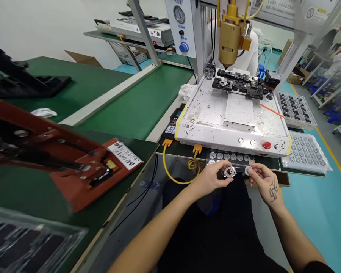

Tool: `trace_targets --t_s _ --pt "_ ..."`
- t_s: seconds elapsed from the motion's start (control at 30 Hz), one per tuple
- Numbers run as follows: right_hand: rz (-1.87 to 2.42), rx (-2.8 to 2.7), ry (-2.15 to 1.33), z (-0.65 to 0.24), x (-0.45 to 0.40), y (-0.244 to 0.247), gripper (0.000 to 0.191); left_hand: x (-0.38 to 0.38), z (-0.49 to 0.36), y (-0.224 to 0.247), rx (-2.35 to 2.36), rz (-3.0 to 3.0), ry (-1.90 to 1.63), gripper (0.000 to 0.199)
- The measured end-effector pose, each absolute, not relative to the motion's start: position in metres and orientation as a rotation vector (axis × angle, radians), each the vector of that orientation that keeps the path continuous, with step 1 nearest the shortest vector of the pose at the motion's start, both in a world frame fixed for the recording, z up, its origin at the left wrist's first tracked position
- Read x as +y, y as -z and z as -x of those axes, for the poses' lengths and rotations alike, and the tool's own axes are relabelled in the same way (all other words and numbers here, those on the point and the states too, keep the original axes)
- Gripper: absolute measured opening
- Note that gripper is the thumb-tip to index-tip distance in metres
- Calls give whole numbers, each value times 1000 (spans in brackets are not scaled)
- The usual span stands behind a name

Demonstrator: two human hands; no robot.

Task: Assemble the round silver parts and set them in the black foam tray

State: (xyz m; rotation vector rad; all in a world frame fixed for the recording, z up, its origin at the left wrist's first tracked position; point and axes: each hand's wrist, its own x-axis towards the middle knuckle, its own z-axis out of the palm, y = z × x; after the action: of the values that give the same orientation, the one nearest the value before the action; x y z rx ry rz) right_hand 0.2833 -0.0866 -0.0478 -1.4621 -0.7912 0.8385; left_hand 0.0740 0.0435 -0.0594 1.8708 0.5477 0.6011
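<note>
Between thumb and fingers, my left hand point(213, 177) pinches a silver ring-shaped part point(230, 172) with a hole in its middle. Just to its right, my right hand point(263, 180) grips a small round white disc point(248, 170) by its edge. The two parts are a short gap apart, in front of the machine's front edge. Behind my hands lies a clear sheet of round discs point(226, 156), partly hidden by my fingers.
A white dispensing machine point(210, 132) with a gold head point(229, 41) and black fixture point(241, 85) stands ahead. A red press point(82, 167) is at left. Trays of parts point(297, 110) and discs point(307, 151) lie right. A yellow cable point(170, 172) hangs below the machine.
</note>
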Motion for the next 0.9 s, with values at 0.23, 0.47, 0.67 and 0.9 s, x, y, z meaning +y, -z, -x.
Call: trace_targets --t_s 0.23,0.47,0.67,0.9 --pt "1345 -799 -1081 -261 -71 39 34 10 -44 45 598 -995 -639 57" --pt "1314 -923 -1228 -249 -65 31 32 0 -33 34 602 -790 -697 65" --pt "1323 -918 -1345 -255 -68 31 33 -7 -26 28 585 -748 -735 51" --pt "1316 -982 -1364 -251 -69 27 32 -9 -18 26 574 -794 -757 51"
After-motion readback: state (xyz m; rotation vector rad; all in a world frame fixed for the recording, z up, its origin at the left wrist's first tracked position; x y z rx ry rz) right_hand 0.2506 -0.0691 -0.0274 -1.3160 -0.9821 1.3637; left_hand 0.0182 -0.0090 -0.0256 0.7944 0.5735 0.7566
